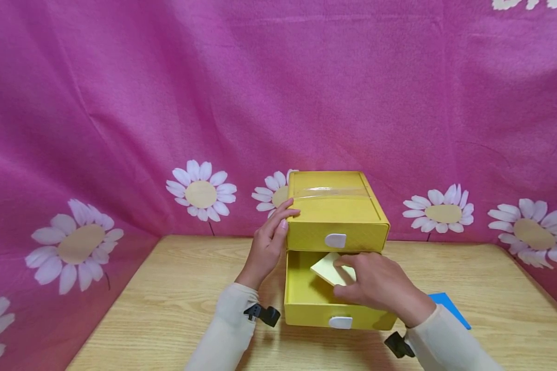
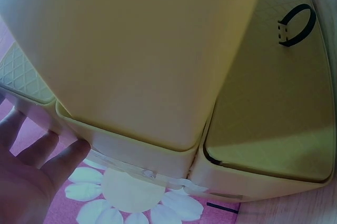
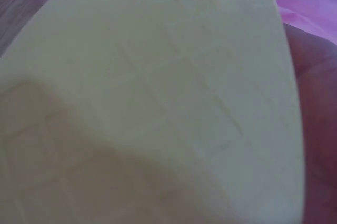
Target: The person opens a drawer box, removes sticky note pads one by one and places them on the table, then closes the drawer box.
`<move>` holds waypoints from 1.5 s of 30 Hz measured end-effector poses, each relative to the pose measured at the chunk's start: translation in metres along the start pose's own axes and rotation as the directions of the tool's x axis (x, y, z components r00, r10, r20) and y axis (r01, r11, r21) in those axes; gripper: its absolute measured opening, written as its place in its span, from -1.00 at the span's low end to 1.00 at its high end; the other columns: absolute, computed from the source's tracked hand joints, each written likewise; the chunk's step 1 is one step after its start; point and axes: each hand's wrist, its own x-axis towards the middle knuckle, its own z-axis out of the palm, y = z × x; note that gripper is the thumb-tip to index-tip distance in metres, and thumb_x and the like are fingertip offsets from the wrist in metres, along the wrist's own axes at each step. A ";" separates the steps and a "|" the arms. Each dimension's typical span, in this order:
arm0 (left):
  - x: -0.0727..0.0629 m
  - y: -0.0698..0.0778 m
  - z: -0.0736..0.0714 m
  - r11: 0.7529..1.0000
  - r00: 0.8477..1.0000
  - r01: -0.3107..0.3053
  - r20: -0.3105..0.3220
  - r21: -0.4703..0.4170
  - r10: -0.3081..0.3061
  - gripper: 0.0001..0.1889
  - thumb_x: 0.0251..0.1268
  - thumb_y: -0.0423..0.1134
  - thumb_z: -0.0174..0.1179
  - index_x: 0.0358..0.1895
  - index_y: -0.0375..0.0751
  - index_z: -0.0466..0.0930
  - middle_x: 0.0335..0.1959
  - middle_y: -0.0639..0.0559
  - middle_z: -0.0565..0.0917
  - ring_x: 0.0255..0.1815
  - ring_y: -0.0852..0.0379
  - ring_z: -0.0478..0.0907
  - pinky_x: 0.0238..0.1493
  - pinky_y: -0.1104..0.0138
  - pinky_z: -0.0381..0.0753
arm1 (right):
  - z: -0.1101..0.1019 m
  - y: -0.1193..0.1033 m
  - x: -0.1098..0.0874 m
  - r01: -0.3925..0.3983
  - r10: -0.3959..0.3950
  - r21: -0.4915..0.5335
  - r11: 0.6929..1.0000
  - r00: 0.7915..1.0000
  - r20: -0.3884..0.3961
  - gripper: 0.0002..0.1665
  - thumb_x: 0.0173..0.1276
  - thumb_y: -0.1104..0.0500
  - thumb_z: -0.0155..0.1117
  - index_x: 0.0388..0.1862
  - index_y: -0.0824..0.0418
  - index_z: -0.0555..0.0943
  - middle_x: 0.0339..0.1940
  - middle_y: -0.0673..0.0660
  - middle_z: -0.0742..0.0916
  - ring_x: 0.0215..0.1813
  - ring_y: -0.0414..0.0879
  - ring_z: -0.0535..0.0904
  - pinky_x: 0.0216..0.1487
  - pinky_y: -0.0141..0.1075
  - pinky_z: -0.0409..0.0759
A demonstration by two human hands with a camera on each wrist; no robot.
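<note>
- Lower centre-right, a pale-yellow square paper pad [image 1: 326, 269] was pinched by the right hand [image 1: 382, 282]; through slipping, it could be dropped.
- The left hand's [image 1: 265, 246] grip was relaxed.

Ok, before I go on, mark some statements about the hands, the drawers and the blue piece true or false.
1. The right hand pinches a pale yellow pad at the open lower drawer. True.
2. The upper drawer is pulled out too. False: it is shut.
3. The left hand touches the side of the yellow drawer unit. True.
4. The blue piece lies inside the lower drawer. False: it lies on the table.
5. Each drawer front has a white tab. True.
</note>
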 end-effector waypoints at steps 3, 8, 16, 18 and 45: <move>0.000 0.000 0.000 1.000 1.000 0.000 0.001 -0.005 0.000 -0.69 0.49 -0.44 -0.16 0.13 -0.37 0.51 0.37 -0.22 0.38 0.45 -0.04 0.22 0.43 0.20 0.18 | -0.001 0.000 -0.002 0.012 -0.012 0.003 1.000 1.000 -0.014 -0.43 -0.01 -0.10 0.34 0.04 0.02 0.66 -0.71 -0.09 0.43 -0.51 -0.17 0.36 -0.53 -0.28 0.34; 0.001 0.001 0.000 1.000 1.000 0.004 0.003 -0.008 -0.004 -0.69 0.49 -0.43 -0.16 0.14 -0.36 0.51 0.37 -0.20 0.38 0.45 -0.02 0.22 0.43 0.20 0.18 | -0.004 -0.001 -0.006 0.019 -0.018 0.011 1.000 0.999 -0.033 -0.46 -0.01 -0.09 0.33 0.01 0.02 0.66 -0.73 -0.10 0.42 -0.54 -0.18 0.35 -0.55 -0.29 0.32; 0.001 0.000 0.000 1.000 1.000 0.003 0.000 -0.005 -0.003 -0.69 0.49 -0.44 -0.16 0.13 -0.37 0.51 0.36 -0.23 0.39 0.45 -0.05 0.22 0.42 0.19 0.20 | -0.004 -0.003 -0.011 0.046 -0.046 0.000 0.999 0.996 -0.070 -0.47 -0.03 -0.09 0.34 -0.01 0.02 0.67 -0.76 -0.11 0.39 -0.56 -0.19 0.32 -0.58 -0.30 0.30; 0.001 0.000 -0.001 1.000 1.000 0.002 -0.001 -0.004 -0.002 -0.69 0.49 -0.44 -0.16 0.13 -0.37 0.51 0.36 -0.23 0.39 0.45 -0.04 0.23 0.42 0.20 0.19 | -0.004 -0.003 -0.012 0.053 -0.053 -0.003 0.999 0.995 -0.081 -0.49 -0.03 -0.08 0.35 -0.04 0.00 0.67 -0.76 -0.12 0.39 -0.56 -0.20 0.32 -0.58 -0.30 0.31; 0.000 0.000 0.000 1.000 1.000 -0.001 -0.004 -0.003 0.001 -0.70 0.48 -0.45 -0.15 0.13 -0.38 0.51 0.35 -0.25 0.39 0.44 -0.08 0.24 0.43 0.20 0.19 | -0.005 -0.003 -0.022 0.067 -0.079 -0.059 0.996 0.971 -0.228 -0.58 -0.13 -0.07 0.40 -0.68 0.01 0.30 -0.67 -0.09 0.35 -0.50 -0.17 0.27 -0.55 -0.33 0.24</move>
